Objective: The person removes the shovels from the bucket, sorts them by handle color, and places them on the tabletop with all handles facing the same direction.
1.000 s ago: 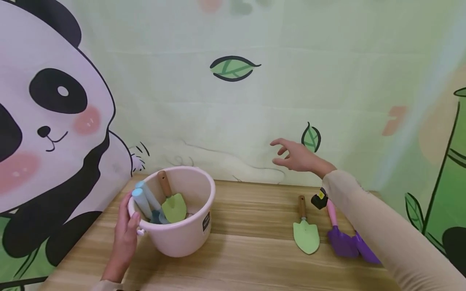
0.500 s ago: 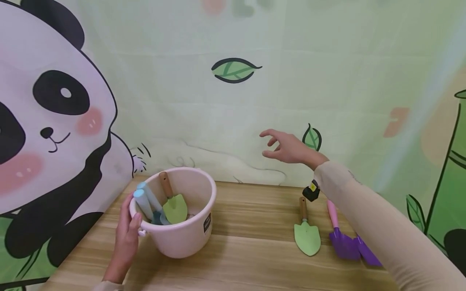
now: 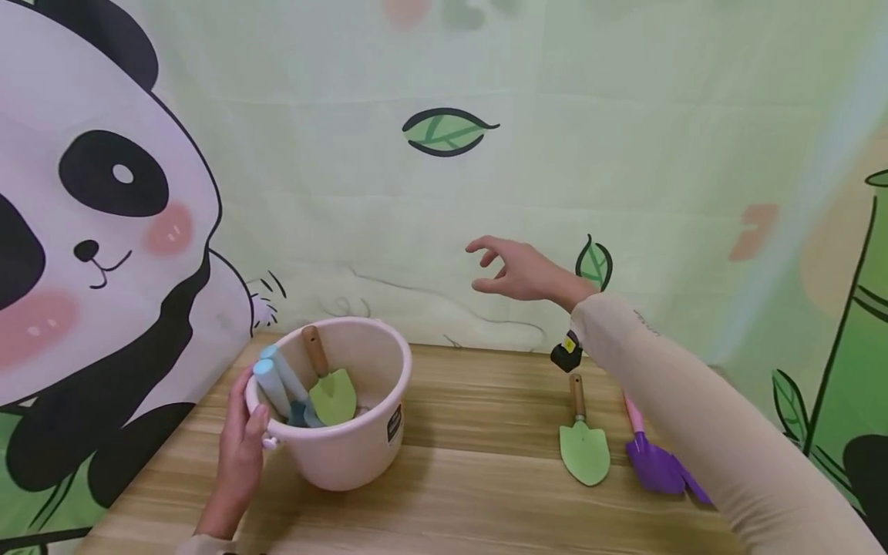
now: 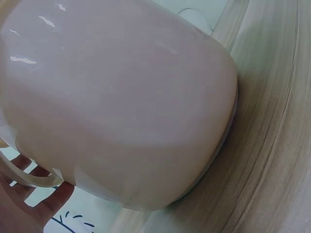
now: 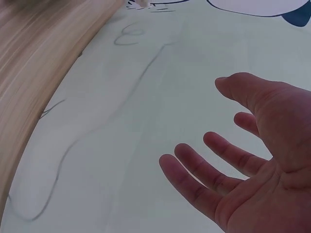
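At the left of the head view, my left hand [image 3: 239, 451] grips the rim of a pale pink bucket [image 3: 340, 461] that stands on the wooden table. Up close, the left wrist view shows the bucket's wall [image 4: 131, 97] and fingers [image 4: 56, 201] by its handle. Inside the bucket lean a green hand trowel [image 3: 333, 399] with a wooden handle and tools with light blue handles [image 3: 272, 387], their heads partly hidden. My right hand [image 3: 516, 270] hovers over the table's back edge, fingers spread and slightly bent; its palm [image 5: 262, 194] holds nothing in the right wrist view.
Another green trowel [image 3: 584, 455] lies on the table [image 3: 472, 493] at the right. Beside it are purple shovel heads [image 3: 655, 466], one with a pink handle, partly covered by my right sleeve [image 3: 694, 408]. A printed cloth [image 3: 347, 193] with a panda hangs close behind the table.
My right hand has moved left and slightly up through the air, its sleeve now covering more of the purple shovels. The left hand and the bucket have stayed in place.
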`<state>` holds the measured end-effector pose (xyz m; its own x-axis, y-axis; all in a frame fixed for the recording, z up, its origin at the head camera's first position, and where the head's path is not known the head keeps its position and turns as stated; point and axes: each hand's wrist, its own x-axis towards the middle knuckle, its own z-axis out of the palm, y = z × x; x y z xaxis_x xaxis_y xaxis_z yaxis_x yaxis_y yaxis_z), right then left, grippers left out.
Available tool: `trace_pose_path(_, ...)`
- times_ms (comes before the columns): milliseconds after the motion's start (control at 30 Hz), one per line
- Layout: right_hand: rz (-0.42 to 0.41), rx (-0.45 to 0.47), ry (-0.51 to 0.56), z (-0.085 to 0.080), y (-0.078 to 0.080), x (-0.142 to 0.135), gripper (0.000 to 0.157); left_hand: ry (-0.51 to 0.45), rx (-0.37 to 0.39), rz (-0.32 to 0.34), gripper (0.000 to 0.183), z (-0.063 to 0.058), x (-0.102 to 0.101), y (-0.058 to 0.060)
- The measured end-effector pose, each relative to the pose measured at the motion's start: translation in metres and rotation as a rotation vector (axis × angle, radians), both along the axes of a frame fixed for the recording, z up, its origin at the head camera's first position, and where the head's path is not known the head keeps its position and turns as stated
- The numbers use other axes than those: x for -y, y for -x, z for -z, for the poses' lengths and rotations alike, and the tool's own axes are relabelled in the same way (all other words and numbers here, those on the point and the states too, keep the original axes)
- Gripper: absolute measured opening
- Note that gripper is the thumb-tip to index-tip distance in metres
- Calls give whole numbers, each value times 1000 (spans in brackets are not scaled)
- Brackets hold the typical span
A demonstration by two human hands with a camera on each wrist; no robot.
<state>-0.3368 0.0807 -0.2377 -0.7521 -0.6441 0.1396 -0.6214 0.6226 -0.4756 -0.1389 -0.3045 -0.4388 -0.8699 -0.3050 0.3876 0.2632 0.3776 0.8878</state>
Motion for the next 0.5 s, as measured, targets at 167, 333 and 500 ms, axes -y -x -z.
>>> trace_pose_path(167, -31, 0, 2, -4, -3, 18, 60, -36, -63, 13, 56, 2, 0, 0)
trace_pose_path(333, -59, 7, -2, -8, -5, 37, 60, -46, -80, 20, 56, 3, 1, 1)
trace_pose_path(500, -99, 11, -9, -10, -6, 56, 61, -54, -97, 17, 57, 4, 2, 1)
